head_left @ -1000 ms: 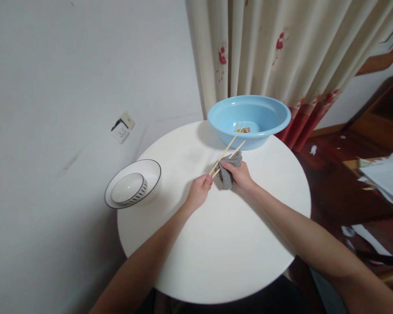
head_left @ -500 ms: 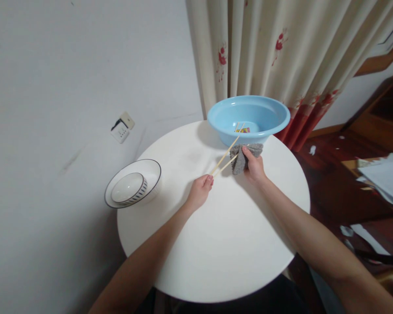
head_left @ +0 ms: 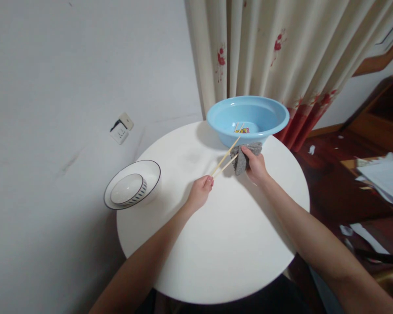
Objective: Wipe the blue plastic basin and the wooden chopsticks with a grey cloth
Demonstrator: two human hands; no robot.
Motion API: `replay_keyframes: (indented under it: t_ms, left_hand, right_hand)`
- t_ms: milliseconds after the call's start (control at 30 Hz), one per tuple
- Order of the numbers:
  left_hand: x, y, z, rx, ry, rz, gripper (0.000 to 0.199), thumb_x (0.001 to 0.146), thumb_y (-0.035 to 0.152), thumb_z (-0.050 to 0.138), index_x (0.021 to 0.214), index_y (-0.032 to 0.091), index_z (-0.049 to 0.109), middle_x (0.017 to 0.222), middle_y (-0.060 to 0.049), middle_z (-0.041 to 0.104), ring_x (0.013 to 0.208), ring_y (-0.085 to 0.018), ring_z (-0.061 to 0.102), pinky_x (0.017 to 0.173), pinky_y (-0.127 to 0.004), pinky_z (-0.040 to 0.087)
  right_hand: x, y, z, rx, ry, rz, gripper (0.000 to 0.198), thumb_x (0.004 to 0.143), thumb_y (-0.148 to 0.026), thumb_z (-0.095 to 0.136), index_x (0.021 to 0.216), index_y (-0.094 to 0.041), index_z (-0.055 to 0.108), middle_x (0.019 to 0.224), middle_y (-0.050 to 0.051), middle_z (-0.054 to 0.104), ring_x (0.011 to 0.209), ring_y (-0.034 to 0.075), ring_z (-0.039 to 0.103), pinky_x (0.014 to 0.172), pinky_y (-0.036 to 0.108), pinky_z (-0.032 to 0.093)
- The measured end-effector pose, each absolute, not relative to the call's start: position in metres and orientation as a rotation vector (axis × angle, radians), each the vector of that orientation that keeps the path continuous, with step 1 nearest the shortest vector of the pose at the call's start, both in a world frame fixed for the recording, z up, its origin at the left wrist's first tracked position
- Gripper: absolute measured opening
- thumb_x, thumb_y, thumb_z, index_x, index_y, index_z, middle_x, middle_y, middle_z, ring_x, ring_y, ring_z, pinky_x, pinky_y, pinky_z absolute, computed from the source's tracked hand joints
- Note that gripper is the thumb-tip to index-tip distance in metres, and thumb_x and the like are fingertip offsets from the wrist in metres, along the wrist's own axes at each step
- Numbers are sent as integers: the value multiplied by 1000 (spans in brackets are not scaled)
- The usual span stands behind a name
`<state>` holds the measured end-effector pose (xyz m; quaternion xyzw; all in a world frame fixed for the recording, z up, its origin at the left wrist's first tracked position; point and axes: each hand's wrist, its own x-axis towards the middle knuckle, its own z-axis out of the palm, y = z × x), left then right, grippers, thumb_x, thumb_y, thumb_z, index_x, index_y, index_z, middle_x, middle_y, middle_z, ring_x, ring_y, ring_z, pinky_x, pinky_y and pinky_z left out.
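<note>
My left hand point(head_left: 200, 192) is closed on the near ends of two light wooden chopsticks point(head_left: 225, 161), which spread apart toward the far right. In my right hand point(head_left: 256, 166) is a crumpled grey cloth point(head_left: 240, 162), its thumb pressed on top. The cloth lies against one chopstick, whose far end it covers; the other chopstick runs beside it toward the basin. Just beyond the cloth stands a light blue plastic basin point(head_left: 218, 127), with more thin sticks and a colourful label at its bottom.
Both hands are over a round white table point(head_left: 212, 257). At its left edge a small patterned bowl point(head_left: 127, 188) sits inside a larger dark-rimmed bowl point(head_left: 152, 171). A wall with a socket point(head_left: 119, 133) borders the left, a curtain point(head_left: 258, 52) the back. Papers point(head_left: 384, 176) lie at right.
Both hands hold nearly the same places. The cloth has shifted very slightly on the chopsticks, and the whole view has moved a little.
</note>
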<state>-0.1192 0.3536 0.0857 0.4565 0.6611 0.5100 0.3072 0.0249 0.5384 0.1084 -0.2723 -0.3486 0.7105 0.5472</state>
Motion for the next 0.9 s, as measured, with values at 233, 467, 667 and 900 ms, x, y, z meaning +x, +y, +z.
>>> replay_keyframes:
  t_ms: [233, 467, 667, 900]
  left_hand:
    - [-120, 354, 86, 1194, 1741, 1350, 52, 94, 68, 46, 68, 22, 46, 58, 5, 36, 54, -11, 33, 53, -27, 23]
    - [-117, 354, 91, 1189, 1756, 1355, 53, 94, 68, 46, 69, 21, 47, 60, 5, 38, 54, -11, 34, 53, -27, 24]
    - [-117, 355, 91, 1194, 1769, 1359, 54, 95, 69, 44, 72, 21, 49, 60, 5, 40, 54, -11, 35, 53, -27, 25]
    - [-117, 356, 92, 1201, 1791, 1354, 55, 94, 71, 44, 72, 21, 51, 59, 5, 39, 54, -12, 33, 53, -28, 24]
  right_hand:
    - [30, 551, 108, -638, -738, 1637, 37, 67, -30, 92, 99, -21, 76, 105, 2, 82, 95, 20, 77, 87, 32, 65]
    - [19, 517, 102, -592, -1035, 1817, 40, 64, -41, 95, 96, -22, 78, 102, 5, 81, 90, 20, 75, 87, 33, 62]
    - [14, 489, 101, -599, -1332, 1879, 40, 63, -49, 95, 83, -17, 79, 84, 5, 79, 72, 19, 68, 72, 32, 56]
    - [15, 487, 103, -624, -1352, 1882, 40, 62, -49, 95, 80, -18, 79, 81, 5, 77, 70, 18, 65, 70, 32, 54]
